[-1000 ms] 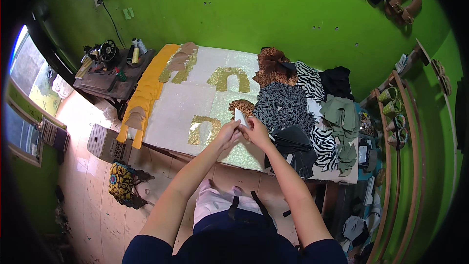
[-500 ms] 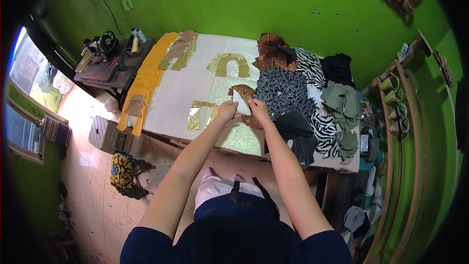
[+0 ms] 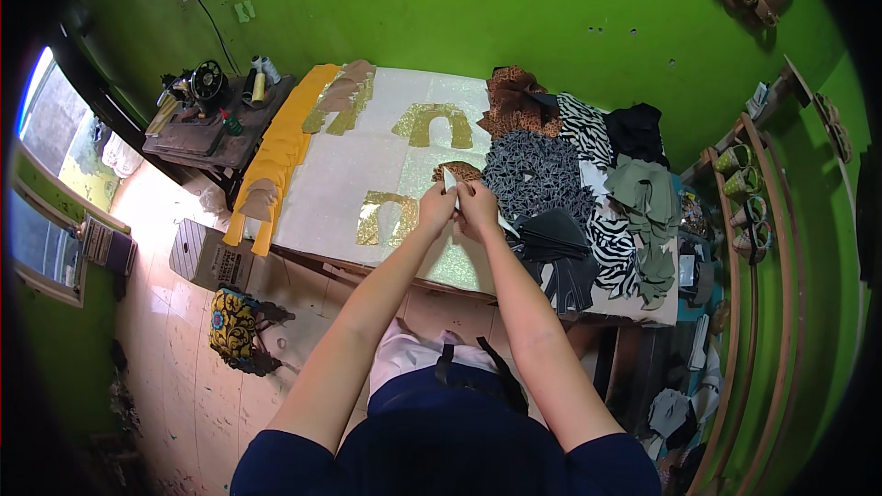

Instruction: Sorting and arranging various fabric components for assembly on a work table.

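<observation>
Over the front middle of the table, my left hand [image 3: 436, 208] and my right hand [image 3: 477, 208] are close together, fingers pinched on a small cut piece with a white face [image 3: 450, 180]. The piece is seen nearly edge-on, and my fingers cover most of it. Just beyond it shows a leopard-print piece [image 3: 466, 168]; whether it is joined to the white one I cannot tell. Left of my hands lies a gold, arch-shaped cut piece [image 3: 374, 218] on the pale glittery sheet [image 3: 331, 174]. Another gold arch [image 3: 419, 127] lies farther back.
To the right are piles of zebra-print pieces [image 3: 614, 255], dark grey patterned pieces [image 3: 533, 170], black pieces [image 3: 551, 234] and olive pieces [image 3: 640, 191]. Yellow strips [image 3: 266, 170] line the left edge. A sewing machine [image 3: 208, 81] stands far left, a wooden rack [image 3: 776, 312] at right.
My hands have drawn closer together. The white face, broad before, has turned and narrowed to a thin sliver between my fingers.
</observation>
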